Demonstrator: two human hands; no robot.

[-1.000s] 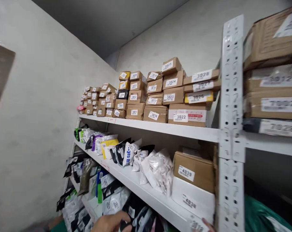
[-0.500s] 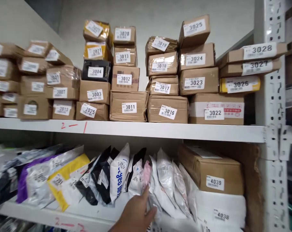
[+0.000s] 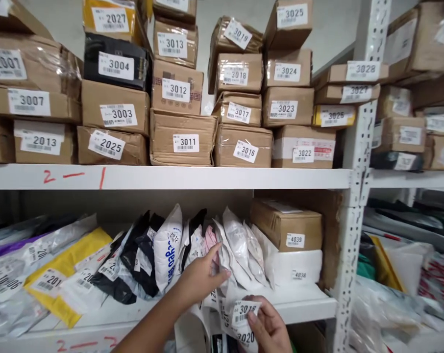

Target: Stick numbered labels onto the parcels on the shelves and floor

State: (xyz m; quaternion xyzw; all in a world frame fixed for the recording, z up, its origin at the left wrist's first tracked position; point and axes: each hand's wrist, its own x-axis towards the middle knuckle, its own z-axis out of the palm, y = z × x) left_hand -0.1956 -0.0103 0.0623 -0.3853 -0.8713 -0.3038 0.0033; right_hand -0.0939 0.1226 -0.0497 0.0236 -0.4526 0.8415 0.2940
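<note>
My left hand (image 3: 202, 274) reaches in among the upright mailer bags on the lower shelf. Its index finger and thumb are apart, the other fingers are partly hidden, and it holds nothing that I can see. The index fingertip is at a pink bag (image 3: 210, 238) and the edge of a white mailer bag (image 3: 227, 257); whether it touches them is unclear. Lower down, my right hand (image 3: 268, 326) pinches printed number labels (image 3: 244, 318) reading 3016 and 3020. More label strip hangs below my left hand. To the left leans a white bag with blue lettering (image 3: 167, 247).
Numbered cardboard boxes (image 3: 183, 142) are stacked on the upper shelf (image 3: 207, 177). At the right of the lower shelf, a brown box (image 3: 286, 225) rests on a white package (image 3: 295, 274). A perforated metal post (image 3: 349, 245) separates this rack from another one with more parcels.
The view has shifted toward the right and shows more of the neighbouring rack. My right hand with the labels has come into sight. My left hand stays by the pink bag.
</note>
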